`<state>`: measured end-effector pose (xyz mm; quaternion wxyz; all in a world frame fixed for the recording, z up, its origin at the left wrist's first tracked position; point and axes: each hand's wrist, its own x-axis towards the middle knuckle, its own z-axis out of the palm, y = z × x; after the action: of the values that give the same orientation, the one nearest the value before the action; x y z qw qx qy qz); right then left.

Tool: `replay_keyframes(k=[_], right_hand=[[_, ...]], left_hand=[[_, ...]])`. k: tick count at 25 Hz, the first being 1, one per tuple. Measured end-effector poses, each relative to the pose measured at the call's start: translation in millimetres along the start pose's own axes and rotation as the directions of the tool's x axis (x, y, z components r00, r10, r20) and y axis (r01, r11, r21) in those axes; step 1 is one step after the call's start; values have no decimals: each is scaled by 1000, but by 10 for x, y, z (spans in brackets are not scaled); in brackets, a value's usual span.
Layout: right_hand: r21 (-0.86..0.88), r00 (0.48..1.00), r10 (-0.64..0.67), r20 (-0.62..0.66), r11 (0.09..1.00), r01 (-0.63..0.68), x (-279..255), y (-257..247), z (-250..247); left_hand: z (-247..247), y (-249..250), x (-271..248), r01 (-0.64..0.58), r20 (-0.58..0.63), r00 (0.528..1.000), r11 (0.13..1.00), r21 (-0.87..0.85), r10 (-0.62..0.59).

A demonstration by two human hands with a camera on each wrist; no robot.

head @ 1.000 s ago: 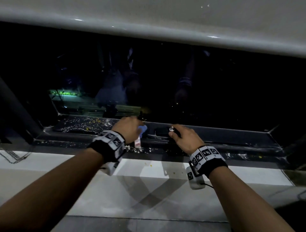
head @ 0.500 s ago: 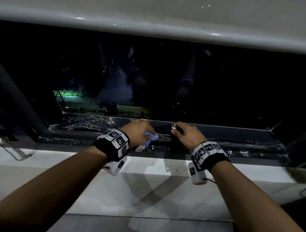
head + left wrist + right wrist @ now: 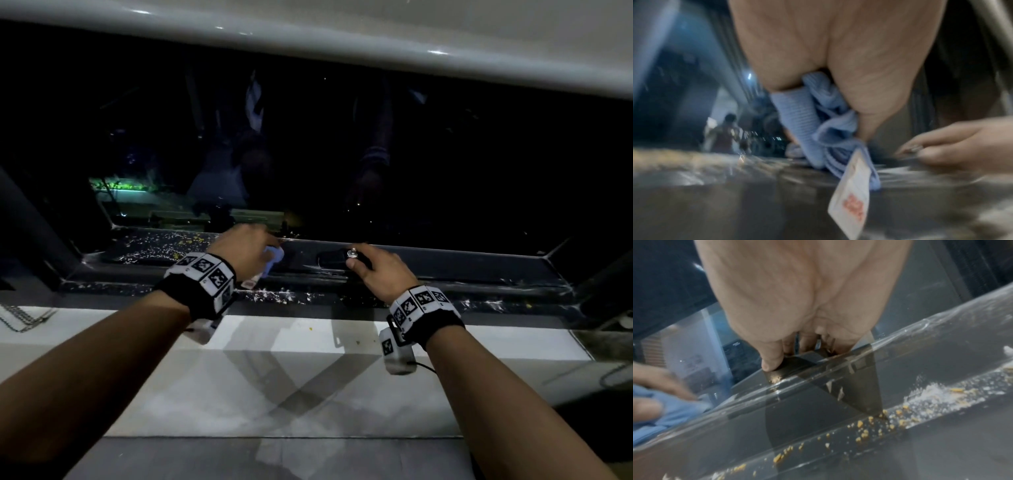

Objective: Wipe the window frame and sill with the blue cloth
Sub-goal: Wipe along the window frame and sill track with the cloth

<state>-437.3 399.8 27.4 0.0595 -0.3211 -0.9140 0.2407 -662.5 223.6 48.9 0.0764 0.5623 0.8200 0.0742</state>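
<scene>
Wiping the dark frame (image 3: 445, 265) along its lower rail, near the middle. Gripping the bunched cloth (image 3: 274, 257) in the left hand (image 3: 245, 251), fingers curled round it, a white tag (image 3: 851, 198) dangling below and the cloth's lower folds touching the rail. Resting the right hand (image 3: 380, 270) just beside, fingers curled over the black latch (image 3: 797, 361) by its metal stud (image 3: 352, 254), thumb pressing on it; apart from the left hand, not touching. Leaving white and yellow crumbs (image 3: 931, 394) scattered in the rail channel on both sides and a few on the pale sill (image 3: 274, 359) below. Judging the frame step only partly done; next calling for dragging the cloth along the channel through the crumbs, likely shifting or lifting the right hand off the latch, then wiping the sill.
</scene>
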Motion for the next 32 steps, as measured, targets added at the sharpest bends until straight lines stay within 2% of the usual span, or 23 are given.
replay_keyframes(k=[1,4,5,7,9,11,13,16,18,21,24,25,27,29,30,32], right_hand=[[7,1000,-3,-5,1000,3,0,-5,-2],[10,999,-36,-18,999,36,-13,6,-11],[8,999,-49,-14,999,49,-13,8,-21],[-1,997,-72,35,997,73,6,16,-87],[-2,993,-83,84,997,83,18,85,-189],[2,995,-80,61,997,80,-1,261,-310],[-61,997,-78,14,995,79,-11,471,-414],[-146,994,-103,21,984,105,16,689,-449],[-137,991,-135,21,981,137,68,751,-424],[-124,986,-165,39,978,168,119,829,-428],[-103,983,-170,67,979,177,122,894,-437],[-98,982,-174,69,979,181,118,908,-429],[-103,980,-188,70,975,195,132,926,-426],[-110,976,-197,92,972,207,152,939,-471],[-111,976,-200,86,972,209,164,958,-507],[-119,978,-202,52,971,207,171,1012,-562]], left_hand=[[22,15,-26,-29,-25,999,999,-39,28],[219,359,-36,-227,-44,974,965,-132,223],[276,432,0,-216,-32,976,971,-103,213],[268,412,125,-68,-42,997,996,-50,66],[143,295,191,114,-42,993,993,-19,-115],[61,227,127,165,-45,985,985,-59,-168],[50,366,-60,125,-78,988,984,-127,-135],[231,956,-146,-85,-99,993,974,-208,66],[462,1451,-7,-93,-67,994,981,-168,83],[668,1781,131,32,-137,989,993,-112,-48],[522,1534,-98,180,-111,978,984,-7,-179],[410,1391,-188,259,-102,961,966,-7,-259],[198,1099,-301,430,-131,891,901,-66,-435],[102,966,-279,508,-174,831,849,-149,-528],[84,1034,-224,515,-142,836,847,-128,-530],[164,1310,-113,460,-86,882,886,-64,-464]])
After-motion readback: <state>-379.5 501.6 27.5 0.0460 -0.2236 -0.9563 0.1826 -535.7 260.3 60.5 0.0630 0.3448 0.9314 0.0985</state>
